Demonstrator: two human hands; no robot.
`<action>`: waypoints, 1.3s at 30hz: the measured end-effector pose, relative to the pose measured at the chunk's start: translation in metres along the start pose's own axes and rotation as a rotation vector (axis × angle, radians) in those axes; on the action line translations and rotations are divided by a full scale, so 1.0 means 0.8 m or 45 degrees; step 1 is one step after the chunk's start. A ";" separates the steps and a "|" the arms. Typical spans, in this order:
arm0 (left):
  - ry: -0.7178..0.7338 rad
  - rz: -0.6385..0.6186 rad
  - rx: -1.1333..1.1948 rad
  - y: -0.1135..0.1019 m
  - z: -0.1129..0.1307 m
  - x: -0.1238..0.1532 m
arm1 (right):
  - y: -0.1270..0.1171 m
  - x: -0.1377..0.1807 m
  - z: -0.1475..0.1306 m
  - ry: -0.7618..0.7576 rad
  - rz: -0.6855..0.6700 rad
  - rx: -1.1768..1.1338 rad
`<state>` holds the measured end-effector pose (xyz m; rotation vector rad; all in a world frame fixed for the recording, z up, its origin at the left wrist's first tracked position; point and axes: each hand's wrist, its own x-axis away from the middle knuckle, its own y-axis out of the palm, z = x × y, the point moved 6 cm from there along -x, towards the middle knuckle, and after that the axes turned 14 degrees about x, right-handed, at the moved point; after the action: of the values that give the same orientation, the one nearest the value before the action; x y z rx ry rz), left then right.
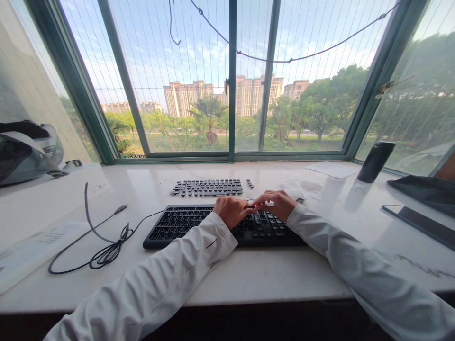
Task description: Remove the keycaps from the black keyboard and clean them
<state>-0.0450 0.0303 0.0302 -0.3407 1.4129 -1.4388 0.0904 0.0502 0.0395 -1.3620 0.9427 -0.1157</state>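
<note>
A wide white stone counter [249,274] runs beneath the window [199,80], and on it, straight ahead, lies a black keyboard [177,227] with its front edge parallel to the counter's edge. Far left sits a grey and black helmet [28,149]. A black cable [106,248] loops on the counter left of the keyboard. Just behind the keyboard, apart from it, loose black keycaps [208,187] are laid out in rows. Both white-sleeved arms reach in over the keyboard's right half. The left hand [232,210] is curled into a loose fist, knuckles up, resting on the keys; whether it grips anything is hidden. The right hand [277,203] is half closed, fingertips bunched and pointing toward the left hand, nearly meeting it above the keys; a pinch cannot be told. A black tumbler [375,162] stands far right.
</note>
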 end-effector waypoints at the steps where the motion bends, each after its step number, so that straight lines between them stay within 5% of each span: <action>1: 0.003 -0.006 -0.017 0.001 0.000 0.000 | 0.001 0.000 0.001 -0.002 -0.007 0.013; 9: 0.020 -0.024 -0.068 -0.001 0.001 -0.002 | 0.006 0.000 0.002 -0.137 -0.034 0.117; 20: 0.061 0.054 0.118 0.001 -0.001 -0.003 | 0.006 0.002 0.015 0.099 -0.021 0.218; 30: -0.027 0.126 0.158 0.000 -0.004 -0.003 | 0.014 0.000 0.028 0.314 -0.081 0.010; 39: 0.122 -0.063 0.071 0.008 0.004 -0.008 | 0.021 -0.004 0.027 0.136 -0.090 0.225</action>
<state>-0.0368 0.0349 0.0286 -0.2765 1.4464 -1.5497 0.0947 0.0732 0.0252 -1.2346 0.9506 -0.3214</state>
